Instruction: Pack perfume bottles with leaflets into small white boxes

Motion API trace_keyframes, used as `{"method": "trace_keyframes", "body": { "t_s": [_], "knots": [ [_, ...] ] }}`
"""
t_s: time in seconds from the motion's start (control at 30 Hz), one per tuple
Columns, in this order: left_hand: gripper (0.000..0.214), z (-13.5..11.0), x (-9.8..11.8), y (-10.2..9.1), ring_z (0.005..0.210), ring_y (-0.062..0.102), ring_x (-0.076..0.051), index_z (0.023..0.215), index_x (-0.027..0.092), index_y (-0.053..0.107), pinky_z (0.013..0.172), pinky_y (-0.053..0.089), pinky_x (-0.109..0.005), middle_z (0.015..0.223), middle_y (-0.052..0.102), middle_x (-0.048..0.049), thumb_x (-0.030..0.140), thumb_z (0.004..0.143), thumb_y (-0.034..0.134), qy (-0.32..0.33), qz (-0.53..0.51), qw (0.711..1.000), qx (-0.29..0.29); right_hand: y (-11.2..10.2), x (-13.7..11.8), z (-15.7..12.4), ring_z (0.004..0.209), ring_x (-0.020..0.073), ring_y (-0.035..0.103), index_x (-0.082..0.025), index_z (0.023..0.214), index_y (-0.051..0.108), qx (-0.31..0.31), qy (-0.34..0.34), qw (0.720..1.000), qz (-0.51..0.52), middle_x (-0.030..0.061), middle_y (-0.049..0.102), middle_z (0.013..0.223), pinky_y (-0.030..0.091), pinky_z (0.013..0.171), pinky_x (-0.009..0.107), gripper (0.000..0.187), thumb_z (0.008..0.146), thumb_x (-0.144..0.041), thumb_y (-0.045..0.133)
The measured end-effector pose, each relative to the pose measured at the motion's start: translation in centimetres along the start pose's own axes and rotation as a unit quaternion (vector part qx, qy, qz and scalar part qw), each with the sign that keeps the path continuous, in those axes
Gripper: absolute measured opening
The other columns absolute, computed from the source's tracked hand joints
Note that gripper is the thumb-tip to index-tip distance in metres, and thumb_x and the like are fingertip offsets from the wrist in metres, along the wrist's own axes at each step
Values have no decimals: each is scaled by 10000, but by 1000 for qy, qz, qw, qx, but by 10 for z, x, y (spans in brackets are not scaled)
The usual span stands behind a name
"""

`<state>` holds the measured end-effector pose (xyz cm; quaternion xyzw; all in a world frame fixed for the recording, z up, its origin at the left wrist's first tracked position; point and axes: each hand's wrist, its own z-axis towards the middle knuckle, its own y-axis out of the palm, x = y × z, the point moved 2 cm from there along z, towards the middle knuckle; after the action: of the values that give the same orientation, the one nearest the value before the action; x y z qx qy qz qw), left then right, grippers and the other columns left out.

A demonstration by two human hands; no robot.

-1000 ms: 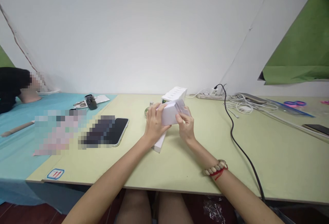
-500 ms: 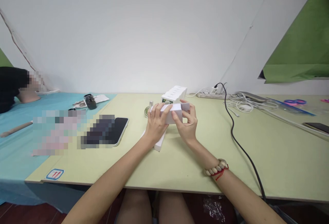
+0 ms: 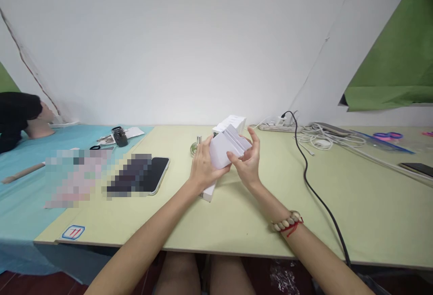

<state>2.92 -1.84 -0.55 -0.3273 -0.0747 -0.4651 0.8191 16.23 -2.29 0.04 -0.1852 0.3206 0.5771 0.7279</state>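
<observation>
A small white cardboard box [image 3: 221, 149] is held tilted above the table, with folded flaps at its right end. My left hand [image 3: 204, 168] wraps round its left side. At the flap end, my right hand [image 3: 248, 164] has its thumb on the box and other fingers against the flaps, the index finger raised. Below my left hand lies another white box [image 3: 208, 193], partly covered. A small glass bottle with a silver cap [image 3: 199, 140] stands just behind my left hand. Several white boxes [image 3: 235, 122] are lined up behind the held one.
To the left lie a black phone [image 3: 157, 173] and a dark jar [image 3: 119, 136], with a mannequin head [image 3: 40, 117] on blue cloth [image 3: 20, 205]. On the right are a black cable [image 3: 318, 191], tangled white cables [image 3: 324, 139], a power strip [image 3: 274, 128] and scissors [image 3: 387, 135].
The held box has been tilted, so its broad side and right-end flaps now show. My left fingers have shifted to its left side, and my right index finger has lifted.
</observation>
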Motion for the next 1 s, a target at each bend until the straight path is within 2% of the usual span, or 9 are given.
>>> {"method": "trace_keyframes", "body": {
  "t_s": [0.13,0.23,0.3,0.43,0.6,0.7,0.77,0.83,1.0],
  "knots": [
    [957,-1,4,4,1090,482,-236,1351,216,71,824,453,-358,1215,443,-119,296,616,678,-19,-84,992,-92,5,5,-3,1067,243,527,-216,1267,399,-98,52,992,55,86,562,1161,421,927,430,688,656,-389,664],
    [1008,0,4,4,1050,509,-222,1360,217,2,804,460,-354,1171,459,-128,328,626,683,-38,-116,987,-101,7,13,-6,1050,256,546,-210,1172,508,-132,125,977,114,69,597,1137,441,908,435,547,679,-419,623],
    [1025,0,3,4,1082,485,-236,1357,221,28,850,434,-382,1182,445,-131,412,607,699,-34,-103,989,-101,5,21,-4,1020,266,562,-187,1123,549,-100,174,972,123,78,609,1118,466,871,429,517,676,-436,616],
    [949,-1,-5,7,1161,392,-294,1312,260,213,950,322,-478,1210,417,-113,588,551,674,-34,-11,993,-111,-12,42,7,1002,243,562,-185,1119,538,64,218,970,83,66,608,1105,485,821,369,545,646,-434,642],
    [693,-4,-23,8,1095,426,-322,1050,207,463,911,322,-485,1071,470,-122,655,544,615,-116,111,982,-103,-32,57,18,982,205,561,-218,1140,492,190,221,954,68,43,583,1127,507,703,293,573,631,-430,650],
    [773,-6,-28,4,1118,434,-362,1029,172,456,890,339,-460,1087,498,-164,716,493,580,-190,154,955,-170,-32,60,17,924,195,585,-227,1130,491,189,241,949,79,40,596,1104,512,617,263,565,623,-418,654],
    [822,-8,-26,0,1077,489,-366,1084,165,424,849,373,-423,1105,525,-185,722,495,560,-238,156,925,-250,-28,60,15,900,194,598,-224,1112,505,150,245,954,85,39,608,1087,515,592,256,522,638,-394,642],
    [824,-9,-21,-1,1007,549,-347,1139,173,381,801,400,-388,1092,558,-179,701,529,549,-248,140,913,-291,-23,59,13,879,197,608,-214,1073,536,111,252,957,92,37,624,1058,520,579,259,468,642,-367,635],
    [737,-8,-10,4,930,583,-301,1134,212,352,712,429,-351,1075,561,-135,634,578,590,-186,67,958,-209,-19,54,13,872,200,608,-206,1023,577,116,258,953,106,34,648,989,530,618,286,471,581,-319,694]
  ]
}}
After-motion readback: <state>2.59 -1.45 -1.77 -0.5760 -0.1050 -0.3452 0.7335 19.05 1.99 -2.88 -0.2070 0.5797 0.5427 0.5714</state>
